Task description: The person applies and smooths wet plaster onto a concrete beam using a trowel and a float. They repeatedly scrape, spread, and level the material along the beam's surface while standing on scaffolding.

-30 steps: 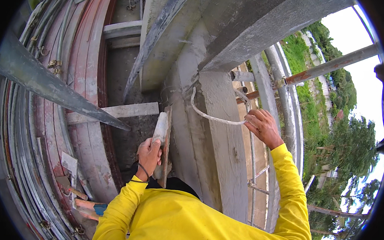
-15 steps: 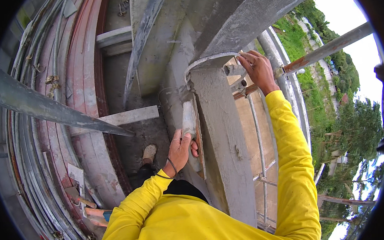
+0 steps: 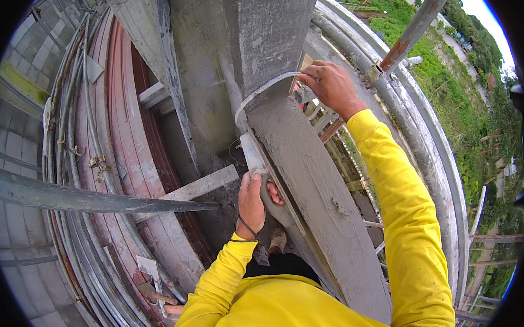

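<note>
My left hand [image 3: 252, 206] is closed around the handle of a plastering float [image 3: 251, 154], a thin board seen nearly edge-on along the left side of a cement-coated ledge [image 3: 315, 155]. Fresh grey render covers the ledge, with a small lump on its top. Across the far end of the ledge, at the foot of a concrete column [image 3: 273, 32], a pale narrow strip [image 3: 261, 91] bends in an arc. My right hand [image 3: 331, 89] pinches the strip's right end. Whether the strip's left end touches the float, I cannot tell.
A grey pipe [image 3: 98, 199] slants in from the left, near a timber crosspiece [image 3: 207, 183]. Long metal pipes [image 3: 95, 261] lie beside reddish planks [image 3: 133, 140], with hand tools [image 3: 152, 270] on them. Scaffold tubes [image 3: 389, 94] run along the right, above greenery.
The view has turned, so the ledge now slants more and more of its top shows. Both hands keep their hold, and the strip stays bent across the ledge.
</note>
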Action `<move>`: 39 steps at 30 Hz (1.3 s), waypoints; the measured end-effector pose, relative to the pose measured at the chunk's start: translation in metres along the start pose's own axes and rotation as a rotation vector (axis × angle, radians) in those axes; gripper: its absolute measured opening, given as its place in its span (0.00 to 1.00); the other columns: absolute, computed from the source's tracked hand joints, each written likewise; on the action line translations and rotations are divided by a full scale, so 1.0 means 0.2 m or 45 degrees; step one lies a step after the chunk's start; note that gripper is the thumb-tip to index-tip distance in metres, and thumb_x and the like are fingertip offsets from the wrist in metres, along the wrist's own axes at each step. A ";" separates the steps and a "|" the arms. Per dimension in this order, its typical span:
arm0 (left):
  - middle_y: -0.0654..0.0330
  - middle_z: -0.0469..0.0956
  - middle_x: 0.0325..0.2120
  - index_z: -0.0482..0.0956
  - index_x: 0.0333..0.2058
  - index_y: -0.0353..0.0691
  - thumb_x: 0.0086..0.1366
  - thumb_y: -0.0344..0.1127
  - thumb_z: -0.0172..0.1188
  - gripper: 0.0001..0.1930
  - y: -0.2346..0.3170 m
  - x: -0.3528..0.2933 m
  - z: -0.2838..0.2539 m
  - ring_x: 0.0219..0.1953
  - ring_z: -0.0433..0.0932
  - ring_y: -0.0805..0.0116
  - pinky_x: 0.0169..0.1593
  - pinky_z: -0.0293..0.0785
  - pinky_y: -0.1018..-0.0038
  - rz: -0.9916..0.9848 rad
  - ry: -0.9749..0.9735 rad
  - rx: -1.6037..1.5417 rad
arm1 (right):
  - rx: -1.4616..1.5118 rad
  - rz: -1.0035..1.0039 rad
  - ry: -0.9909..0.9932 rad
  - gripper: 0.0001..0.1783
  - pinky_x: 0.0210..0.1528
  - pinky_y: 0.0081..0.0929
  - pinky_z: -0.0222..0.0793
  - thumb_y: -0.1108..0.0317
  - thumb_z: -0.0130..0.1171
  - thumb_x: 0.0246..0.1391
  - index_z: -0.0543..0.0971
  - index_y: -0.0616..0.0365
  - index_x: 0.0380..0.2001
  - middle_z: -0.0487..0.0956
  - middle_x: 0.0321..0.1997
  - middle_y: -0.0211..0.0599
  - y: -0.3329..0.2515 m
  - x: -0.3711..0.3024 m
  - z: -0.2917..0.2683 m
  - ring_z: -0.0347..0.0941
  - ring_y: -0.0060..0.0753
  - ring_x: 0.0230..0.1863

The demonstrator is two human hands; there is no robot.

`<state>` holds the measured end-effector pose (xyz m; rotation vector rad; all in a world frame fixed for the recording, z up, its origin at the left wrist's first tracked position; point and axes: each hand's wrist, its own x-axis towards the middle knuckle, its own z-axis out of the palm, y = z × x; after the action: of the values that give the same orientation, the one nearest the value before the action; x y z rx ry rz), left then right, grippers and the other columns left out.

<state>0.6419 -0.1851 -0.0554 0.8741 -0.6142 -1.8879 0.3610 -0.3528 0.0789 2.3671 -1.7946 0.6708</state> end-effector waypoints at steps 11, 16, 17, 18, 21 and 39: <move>0.59 0.74 0.27 0.68 0.43 0.44 0.82 0.47 0.50 0.13 0.07 0.12 0.07 0.24 0.74 0.67 0.31 0.80 0.65 -0.025 0.212 0.158 | -0.011 0.011 0.076 0.21 0.52 0.45 0.79 0.49 0.63 0.68 0.90 0.56 0.36 0.86 0.38 0.42 0.04 -0.02 0.06 0.83 0.49 0.46; 0.59 0.74 0.26 0.67 0.44 0.43 0.82 0.46 0.51 0.13 0.08 0.12 0.05 0.23 0.74 0.68 0.29 0.80 0.65 -0.056 0.212 0.181 | -0.006 -0.043 0.133 0.20 0.48 0.45 0.78 0.48 0.64 0.67 0.91 0.53 0.38 0.87 0.38 0.41 0.07 -0.02 0.06 0.83 0.49 0.44; 0.60 0.74 0.26 0.68 0.43 0.43 0.82 0.46 0.50 0.13 0.09 0.12 0.05 0.23 0.74 0.68 0.29 0.80 0.65 -0.058 0.214 0.176 | -0.008 -0.069 0.166 0.20 0.47 0.46 0.78 0.47 0.64 0.67 0.92 0.52 0.40 0.87 0.38 0.41 0.08 -0.03 0.07 0.83 0.49 0.43; 0.60 0.74 0.26 0.68 0.43 0.43 0.82 0.47 0.50 0.13 0.09 0.12 0.07 0.23 0.74 0.68 0.29 0.80 0.65 -0.066 0.209 0.172 | 0.003 -0.069 0.196 0.20 0.48 0.45 0.78 0.48 0.64 0.66 0.91 0.52 0.38 0.87 0.38 0.40 0.09 -0.03 0.08 0.83 0.49 0.44; 0.60 0.74 0.26 0.68 0.42 0.43 0.82 0.48 0.50 0.14 0.12 0.10 0.04 0.24 0.74 0.68 0.30 0.80 0.65 -0.085 0.163 0.185 | 0.041 -0.045 0.239 0.19 0.50 0.45 0.78 0.49 0.65 0.65 0.90 0.53 0.35 0.87 0.38 0.38 0.09 -0.03 0.11 0.83 0.49 0.46; 0.61 0.73 0.26 0.70 0.48 0.43 0.83 0.48 0.51 0.14 0.08 -0.04 0.03 0.22 0.73 0.71 0.30 0.81 0.66 -0.186 0.133 0.265 | 0.031 0.015 0.202 0.19 0.51 0.45 0.79 0.48 0.63 0.67 0.90 0.52 0.36 0.87 0.41 0.36 0.08 -0.03 0.11 0.83 0.48 0.48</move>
<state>0.6491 -0.1848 -0.0382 1.1723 -0.7076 -1.9166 0.3519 -0.3596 0.0546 2.2492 -1.7454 0.8602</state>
